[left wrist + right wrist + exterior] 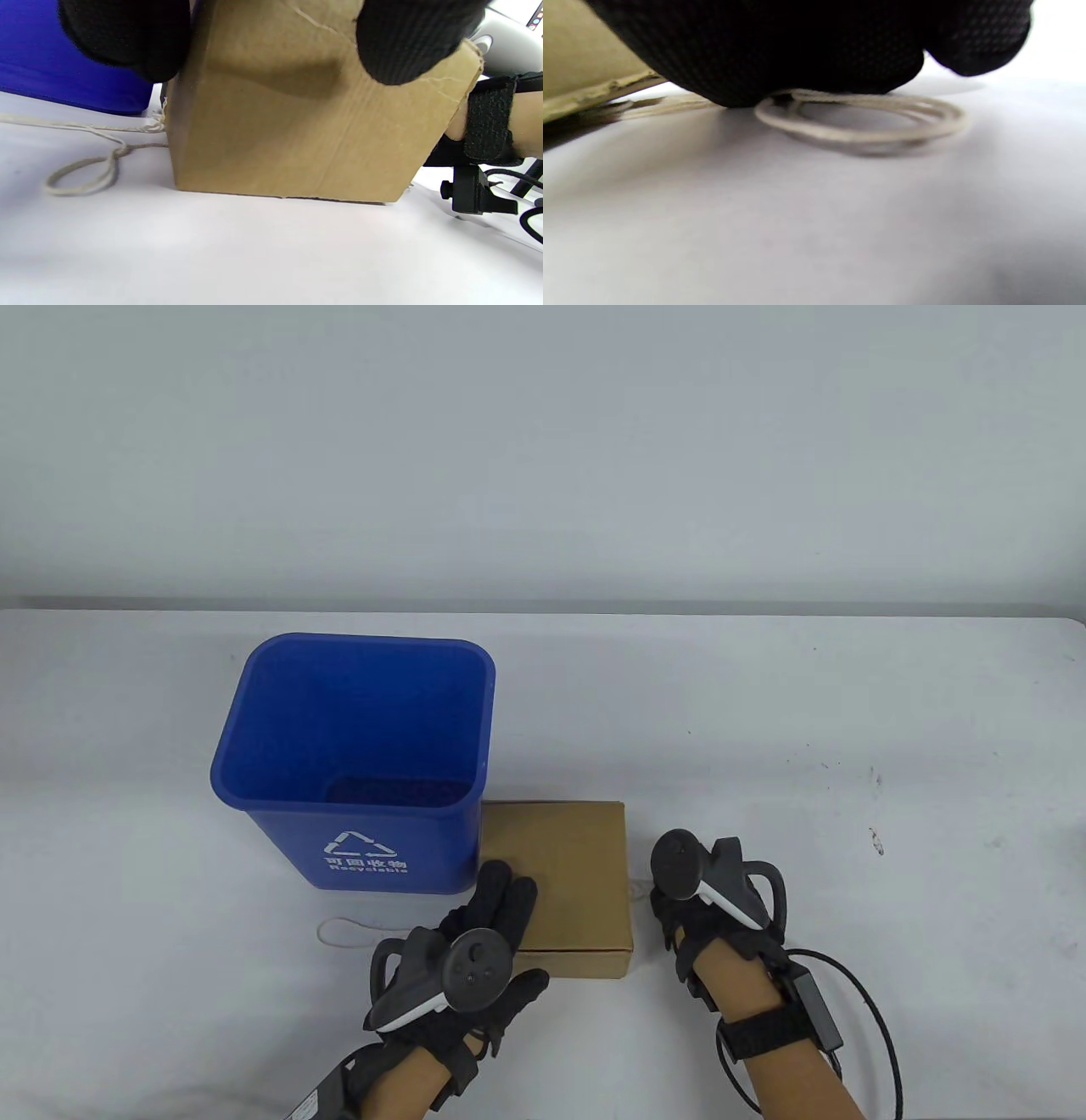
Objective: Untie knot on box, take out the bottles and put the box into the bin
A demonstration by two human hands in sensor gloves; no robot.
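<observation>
A closed brown cardboard box [577, 857] lies just right of the blue recycling bin [424, 840]. My left hand [501, 899] rests on the box's front left corner with its fingers [127, 38] straight across the top. My right hand [666, 912] is down on the table by the box's right side. Its fingertips [776, 46] curl onto a loop of pale string [865, 123] and pinch it where it leaves the box [581, 63]. Another string loop [85, 173] with a knot lies left of the box [288, 140]. No bottles show.
The bin stands open and touches the box's left side. The white table [848, 729] ends at a grey wall behind. Cables [865, 1010] trail from my right wrist near the front edge.
</observation>
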